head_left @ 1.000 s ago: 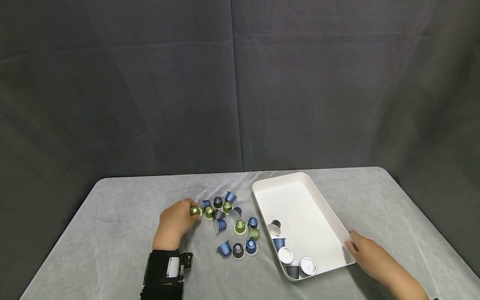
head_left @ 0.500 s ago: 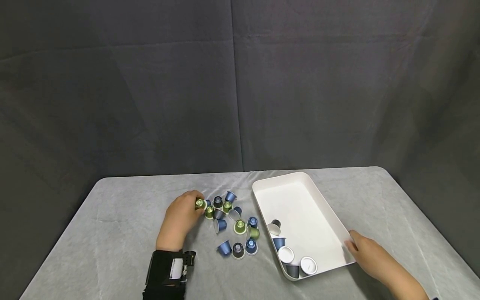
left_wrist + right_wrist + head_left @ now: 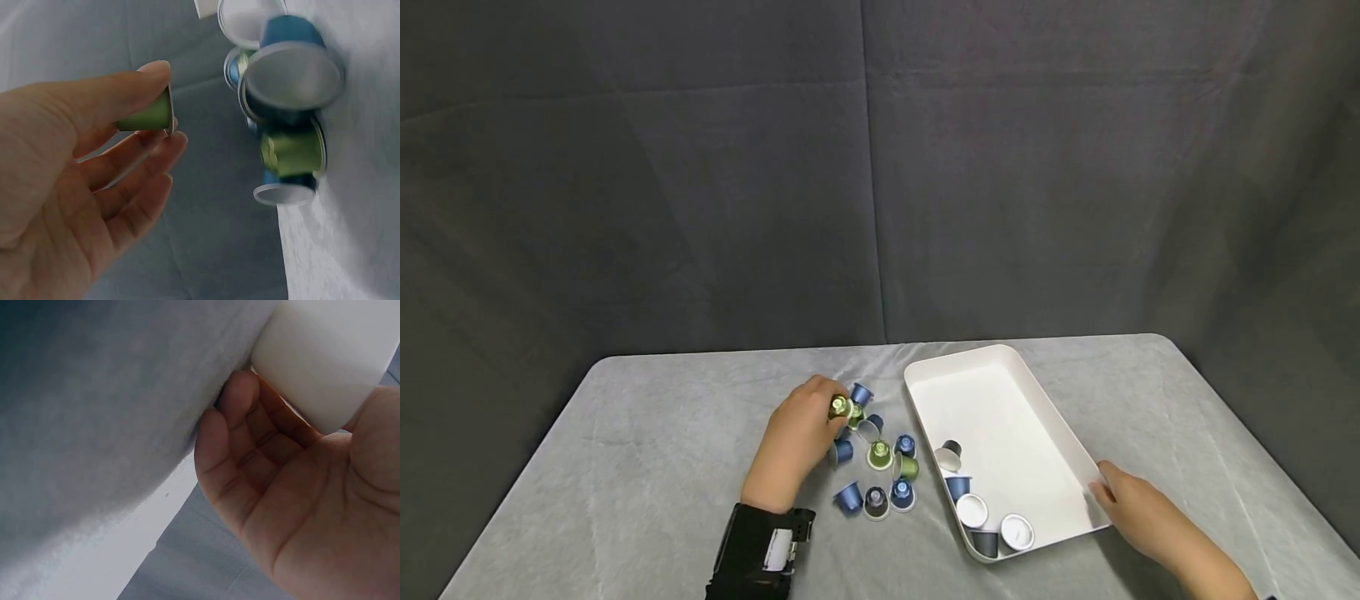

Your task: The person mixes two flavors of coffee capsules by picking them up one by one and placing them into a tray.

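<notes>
The left hand (image 3: 797, 442) pinches 1 green foil capsule (image 3: 147, 114); the right hand (image 3: 1131, 504), fingers relaxed, steadies the white rectangular tray (image 3: 992, 400). The pinch should stay level during carry.

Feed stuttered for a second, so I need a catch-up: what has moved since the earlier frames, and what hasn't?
The left hand, pinching a green capsule, has carried it right, over the loose capsules, toward the white tray. The right hand stays against the tray's near right edge. The tray and the capsules inside it have not shifted.
</notes>
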### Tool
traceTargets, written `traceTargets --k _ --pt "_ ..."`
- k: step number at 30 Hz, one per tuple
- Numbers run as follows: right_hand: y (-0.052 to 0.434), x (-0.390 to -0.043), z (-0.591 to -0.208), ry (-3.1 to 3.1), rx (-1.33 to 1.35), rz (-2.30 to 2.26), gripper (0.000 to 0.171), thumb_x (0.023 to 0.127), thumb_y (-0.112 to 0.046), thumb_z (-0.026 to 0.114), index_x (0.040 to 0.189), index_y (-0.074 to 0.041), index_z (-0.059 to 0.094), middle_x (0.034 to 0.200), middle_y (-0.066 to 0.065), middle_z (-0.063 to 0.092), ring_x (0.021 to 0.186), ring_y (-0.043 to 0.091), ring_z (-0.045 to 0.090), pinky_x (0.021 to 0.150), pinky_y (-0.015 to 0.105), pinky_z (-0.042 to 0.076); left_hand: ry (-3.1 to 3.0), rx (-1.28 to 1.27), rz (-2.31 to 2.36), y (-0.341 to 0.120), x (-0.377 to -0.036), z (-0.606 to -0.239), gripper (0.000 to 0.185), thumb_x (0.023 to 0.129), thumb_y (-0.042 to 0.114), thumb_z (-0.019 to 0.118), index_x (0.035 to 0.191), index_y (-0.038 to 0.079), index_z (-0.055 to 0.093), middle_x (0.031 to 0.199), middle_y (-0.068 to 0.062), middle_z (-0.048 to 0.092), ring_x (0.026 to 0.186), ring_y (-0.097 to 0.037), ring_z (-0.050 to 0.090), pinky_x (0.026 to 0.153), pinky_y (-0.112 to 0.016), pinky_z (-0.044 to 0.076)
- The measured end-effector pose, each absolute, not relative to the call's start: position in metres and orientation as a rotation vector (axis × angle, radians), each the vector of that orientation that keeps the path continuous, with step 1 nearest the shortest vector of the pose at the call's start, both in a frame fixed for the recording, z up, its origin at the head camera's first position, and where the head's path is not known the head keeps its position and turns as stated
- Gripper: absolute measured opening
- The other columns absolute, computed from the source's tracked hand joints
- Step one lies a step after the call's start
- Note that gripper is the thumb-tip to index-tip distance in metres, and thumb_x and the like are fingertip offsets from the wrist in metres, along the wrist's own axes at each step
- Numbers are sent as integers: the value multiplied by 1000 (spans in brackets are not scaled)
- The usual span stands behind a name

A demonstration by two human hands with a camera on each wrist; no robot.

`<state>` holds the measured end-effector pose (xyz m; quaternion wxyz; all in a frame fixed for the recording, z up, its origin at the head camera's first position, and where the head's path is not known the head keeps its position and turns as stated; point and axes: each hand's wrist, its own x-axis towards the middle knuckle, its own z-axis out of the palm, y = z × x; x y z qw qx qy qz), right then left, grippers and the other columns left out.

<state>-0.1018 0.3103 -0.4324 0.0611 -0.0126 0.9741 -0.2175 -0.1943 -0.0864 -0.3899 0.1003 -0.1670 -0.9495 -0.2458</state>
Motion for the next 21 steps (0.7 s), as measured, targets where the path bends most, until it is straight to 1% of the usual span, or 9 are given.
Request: traceTargets --k 6,9,11,16,19,21 --pt "311 -102 -433 2954 -46 -655 10 99 -7 52 90 -5 50 65 0 37 66 18 44 60 36 38 -2750 -622 -659 -71 -187 -390 28 80 8 81 105 8 69 103 -6 63 100 -28 62 79 -46 53" --pt "311 -101 -434 2960 -53 -662 10 99 -7 53 90 -5 50 65 -1 37 66 18 44 60 36 38 -2719 -699 -625 -64 -183 -390 26 80 9 81 103 9 69 102 -5 64 98 -26 62 77 -43 54" --pt "311 -101 -434 2961 -56 -665 10 99 -6 53 89 -5 50 65 -1 37 65 17 43 59 35 38 -2717 -737 -602 -60 -180 -389 27 80 9 81 104 10 69 103 -4 65 97 -25 62 76 -42 54" --pt "312 -100 -434 2957 -57 -673 10 99 -6 53 89 -5 50 65 -1 36 65 17 43 59 35 37 -2741 -814 -565 -48 -174 -386 32 82 9 80 112 10 70 108 -4 66 99 -26 63 83 -41 54" --pt "312 -100 -434 2955 -57 -675 10 99 -6 53 90 -4 50 65 -1 35 65 17 43 59 35 37 -2724 -865 -527 -40 -170 -385 31 82 11 81 111 10 70 105 -3 66 98 -24 63 84 -38 53" --pt "312 -100 -434 2949 -52 -676 9 99 -6 52 90 -4 50 65 -1 35 65 17 43 59 35 37 -2702 -902 -502 -35 -168 -385 29 81 11 81 108 11 70 101 -1 66 95 -22 64 82 -36 54"
